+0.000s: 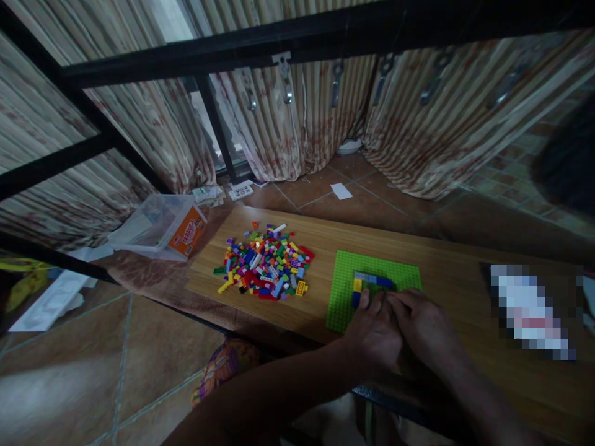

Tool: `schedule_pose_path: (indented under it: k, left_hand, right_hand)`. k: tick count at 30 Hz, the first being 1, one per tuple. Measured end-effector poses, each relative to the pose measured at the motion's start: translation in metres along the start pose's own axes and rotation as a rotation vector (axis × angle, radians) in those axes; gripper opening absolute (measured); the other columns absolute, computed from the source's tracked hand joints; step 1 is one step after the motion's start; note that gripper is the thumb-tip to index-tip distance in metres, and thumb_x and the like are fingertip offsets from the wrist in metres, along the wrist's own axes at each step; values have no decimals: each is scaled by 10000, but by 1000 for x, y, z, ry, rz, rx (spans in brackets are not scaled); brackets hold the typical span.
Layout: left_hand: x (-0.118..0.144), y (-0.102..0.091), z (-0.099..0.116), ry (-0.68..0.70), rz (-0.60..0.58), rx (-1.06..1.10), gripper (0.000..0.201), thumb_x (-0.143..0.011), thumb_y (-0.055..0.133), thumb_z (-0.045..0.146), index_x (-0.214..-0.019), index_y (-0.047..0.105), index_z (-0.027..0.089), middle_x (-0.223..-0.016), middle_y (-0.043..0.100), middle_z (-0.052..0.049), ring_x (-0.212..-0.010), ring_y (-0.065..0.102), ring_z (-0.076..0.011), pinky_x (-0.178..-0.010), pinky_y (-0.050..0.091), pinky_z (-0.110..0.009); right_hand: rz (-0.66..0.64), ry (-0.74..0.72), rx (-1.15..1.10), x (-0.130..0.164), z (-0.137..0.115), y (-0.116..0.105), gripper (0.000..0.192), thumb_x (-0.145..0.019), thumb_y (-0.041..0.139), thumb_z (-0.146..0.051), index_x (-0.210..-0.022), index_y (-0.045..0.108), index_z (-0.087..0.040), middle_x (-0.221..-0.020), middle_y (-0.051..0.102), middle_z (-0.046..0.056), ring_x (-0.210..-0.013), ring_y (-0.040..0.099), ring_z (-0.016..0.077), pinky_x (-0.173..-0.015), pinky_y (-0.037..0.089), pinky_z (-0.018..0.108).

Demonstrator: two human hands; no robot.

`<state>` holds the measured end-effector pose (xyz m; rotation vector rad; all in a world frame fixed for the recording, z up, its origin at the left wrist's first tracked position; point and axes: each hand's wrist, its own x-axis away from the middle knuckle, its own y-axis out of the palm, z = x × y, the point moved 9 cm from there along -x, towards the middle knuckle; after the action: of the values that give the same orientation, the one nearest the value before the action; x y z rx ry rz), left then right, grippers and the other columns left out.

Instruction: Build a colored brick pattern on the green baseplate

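Observation:
A bright green studded baseplate (341, 282) lies on the wooden board. On it, a row of grey and blue toy bricks (372, 279) meets a yellow brick (357, 284) and a blue brick (356, 300) at a corner. My left hand (375, 328) is closed over the near part of the plate, fingertips beside the blue brick. Against it, my right hand (423, 319) is closed too, its fingers meeting the left ones. Whatever sits between the fingers is hidden. Left of the plate spreads a pile of mixed colourful bricks (264, 263).
The long wooden board (441, 254) carries a pixelated item (530, 313) on the right. A clear plastic box (160, 226) with an orange label stands beyond its left end. Behind are a dark metal frame (232, 54) with hooks and striped curtains (297, 124). Papers lie on the tiled floor.

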<state>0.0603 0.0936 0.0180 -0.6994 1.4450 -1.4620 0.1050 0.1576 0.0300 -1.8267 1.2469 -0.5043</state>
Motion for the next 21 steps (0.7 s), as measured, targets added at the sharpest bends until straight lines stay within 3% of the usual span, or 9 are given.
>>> schedule_pose_path:
  k: [5, 11, 16, 21]
  left_hand:
    - [-3, -3, 1, 9, 6, -52, 477, -929, 361, 265, -1297, 507, -1, -1310, 525, -226, -1243, 446, -323, -1101, 271, -543]
    - [-1, -8, 4, 12, 57, -109, 465, -939, 323, 247, -1276, 523, -4, -1293, 522, -230, -1201, 475, -307, -1091, 279, -559]
    - [5, -7, 4, 5, 81, -158, 469, -944, 298, 228, -1303, 500, 4, -1324, 499, -228, -1266, 423, -323, -1088, 256, -595]
    - [12, -10, -1, 10, 136, -116, 467, -954, 301, 283, -1335, 494, 95, -1436, 414, -179, -1343, 336, -319, -1072, 287, -607]
  right_hand:
    - [-15, -10, -50, -1, 2, 0, 324, -892, 417, -359, -750, 663, -203, -795, 673, 71, -722, 626, 197, -691, 474, 312]
    - [-6, -2, -69, -1, 15, 0, 330, -871, 450, -431, -827, 688, -206, -895, 715, 82, -804, 666, 227, -749, 507, 346]
    - [5, 5, 15, 0, 19, -2, 330, -861, 461, -459, -867, 686, -218, -902, 729, 73, -800, 685, 237, -731, 527, 353]
    - [81, -31, 135, -1, 10, -12, 324, -851, 468, -477, -879, 680, -234, -877, 733, 83, -728, 690, 259, -648, 523, 364]
